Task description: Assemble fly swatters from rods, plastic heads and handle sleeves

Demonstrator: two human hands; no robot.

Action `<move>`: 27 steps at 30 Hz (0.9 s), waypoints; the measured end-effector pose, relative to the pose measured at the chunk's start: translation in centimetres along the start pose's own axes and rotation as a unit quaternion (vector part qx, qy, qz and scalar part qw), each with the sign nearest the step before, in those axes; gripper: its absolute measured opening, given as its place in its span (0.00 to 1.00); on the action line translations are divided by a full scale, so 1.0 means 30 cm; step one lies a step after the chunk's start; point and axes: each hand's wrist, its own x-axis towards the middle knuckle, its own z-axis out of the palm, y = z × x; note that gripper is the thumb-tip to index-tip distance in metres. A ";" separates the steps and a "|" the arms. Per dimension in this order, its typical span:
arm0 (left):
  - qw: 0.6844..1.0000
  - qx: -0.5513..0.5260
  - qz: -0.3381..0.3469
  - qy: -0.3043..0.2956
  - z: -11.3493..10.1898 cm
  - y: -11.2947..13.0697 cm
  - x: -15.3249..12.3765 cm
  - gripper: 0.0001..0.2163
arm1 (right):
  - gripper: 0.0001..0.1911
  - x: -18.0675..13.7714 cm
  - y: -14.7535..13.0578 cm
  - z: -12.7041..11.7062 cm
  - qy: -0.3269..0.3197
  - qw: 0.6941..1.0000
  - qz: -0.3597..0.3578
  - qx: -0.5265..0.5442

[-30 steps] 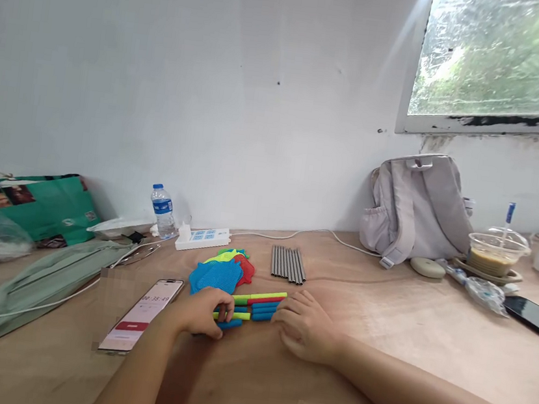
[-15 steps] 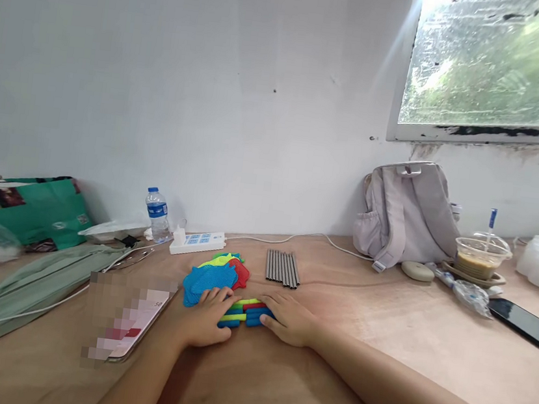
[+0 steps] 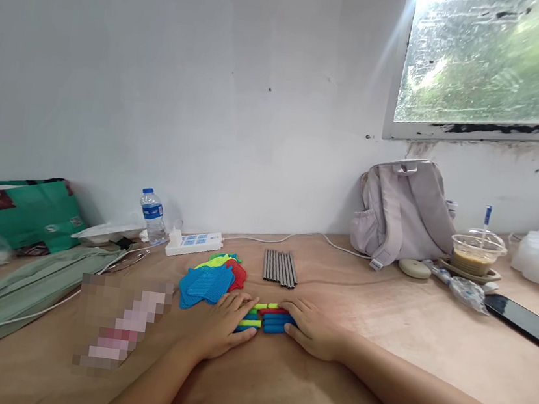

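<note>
A pale, scuffed wall (image 3: 256, 148) rises behind a brown worktop (image 3: 412, 318), with a bright window (image 3: 497, 66) at the upper right. Along the worktop's back edge stand a water bottle (image 3: 151, 215), a white power strip (image 3: 200, 242) and, further right, a grey backpack (image 3: 408, 212). Toward the right edge sit a lidded drink cup (image 3: 474, 255) and a dark phone (image 3: 529, 324); the back left corner carries a green bag (image 3: 35, 212). Metal rods (image 3: 281, 269) lie in a row nearer the back edge than the hands, and overlapping coloured mesh pieces (image 3: 208, 281) spread just behind the left hand (image 3: 223, 326). Well forward of the back edge, two side-by-side stacks of coloured tubes (image 3: 277, 324) lie between the left hand and the right hand (image 3: 315, 329), which cover their outer ends. Both hands are part-curled, fingers over the far side, thumbs at the near side, touching the tubes; whether they grip firmly cannot be told.
</note>
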 end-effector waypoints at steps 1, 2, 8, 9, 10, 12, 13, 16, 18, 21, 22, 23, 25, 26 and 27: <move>1.000 0.000 0.001 0.001 0.000 0.001 0.001 0.25 | 0.23 0.002 0.003 0.004 0.002 1.000 0.010 0.001; 1.000 -0.001 0.000 0.002 -0.002 0.002 0.001 0.25 | 0.23 0.006 0.004 0.009 0.004 1.000 0.018 0.001; 1.000 0.000 -0.026 -0.010 -0.034 0.005 -0.009 0.26 | 0.22 0.050 -0.025 0.043 0.008 1.000 0.028 -0.001; 1.000 -0.002 -0.025 -0.011 -0.041 0.004 -0.011 0.25 | 0.22 0.058 -0.033 0.047 0.009 1.000 0.029 -0.001; 1.000 -0.003 -0.023 -0.012 -0.047 0.002 -0.013 0.25 | 0.22 0.066 -0.039 0.050 0.011 0.999 0.030 0.000; 0.999 -0.002 -0.026 -0.018 -0.053 -0.003 -0.018 0.25 | 0.23 0.079 -0.049 0.055 0.016 0.999 0.030 0.003; 0.999 -0.001 -0.031 -0.024 -0.053 -0.008 -0.019 0.26 | 0.24 0.083 -0.053 0.056 0.019 0.999 0.029 0.004; 0.998 -0.016 -0.053 -0.006 -0.041 -0.039 -0.021 0.25 | 0.25 0.088 -0.058 0.058 0.026 0.999 0.031 0.006; 0.995 -0.028 -0.081 0.053 -0.029 -0.078 -0.024 0.22 | 0.24 0.086 -0.058 0.058 0.032 0.999 0.029 0.002; 0.976 -0.008 -0.175 0.133 -0.015 -0.155 -0.039 0.20 | 0.24 0.080 -0.055 0.058 0.036 0.999 0.023 -0.006; 0.968 0.003 -0.209 0.137 -0.014 -0.180 -0.047 0.20 | 0.24 0.078 -0.054 0.058 0.035 0.999 0.025 -0.007; 0.963 0.009 -0.234 0.133 -0.013 -0.202 -0.056 0.20 | 0.24 0.076 -0.053 0.058 0.034 0.999 0.029 -0.007; 0.961 0.009 -0.253 0.110 -0.012 -0.236 -0.070 0.19 | 0.25 0.072 -0.051 0.057 0.032 0.999 0.037 -0.010; 0.964 0.005 -0.248 0.100 -0.012 -0.246 -0.074 0.19 | 0.25 0.070 -0.052 0.055 0.034 0.999 0.040 -0.013; 0.966 -0.001 -0.239 0.094 -0.011 -0.253 -0.075 0.18 | 0.25 0.068 -0.055 0.052 0.039 0.998 0.041 -0.020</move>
